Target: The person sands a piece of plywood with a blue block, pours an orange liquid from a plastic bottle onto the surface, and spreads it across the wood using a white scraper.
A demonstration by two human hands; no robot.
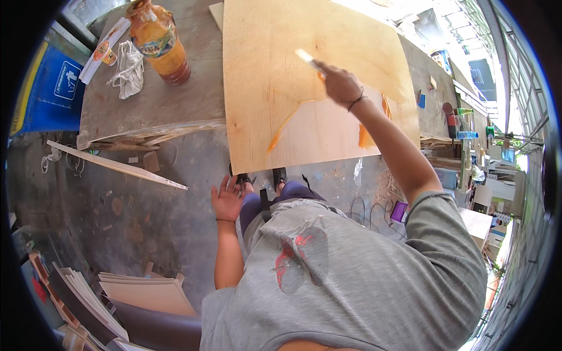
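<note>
My right hand (343, 88) is closed around the dark handle of a scraper (304, 56), its pale, bright blade over a large plywood sheet (260, 76). The sheet lies on a workbench (202, 88), its near end jutting over the edge. Orange, glue-like streaks (281, 133) border a paler patch (328, 131) on the wood, with a thicker smear (366, 137) at its right. Fingers spread, my left hand (227, 200) hangs by my leg, below the sheet's near left corner, holding nothing.
A cut-down plastic bottle (159, 44) with orange liquid stands on the bench beside a crumpled white bag (127, 70) and a small cup (107, 54). A long wooden strip (120, 165) slants below the bench. Boards (146, 289) lean at the lower left; a blue bin (50, 88) is at the far left.
</note>
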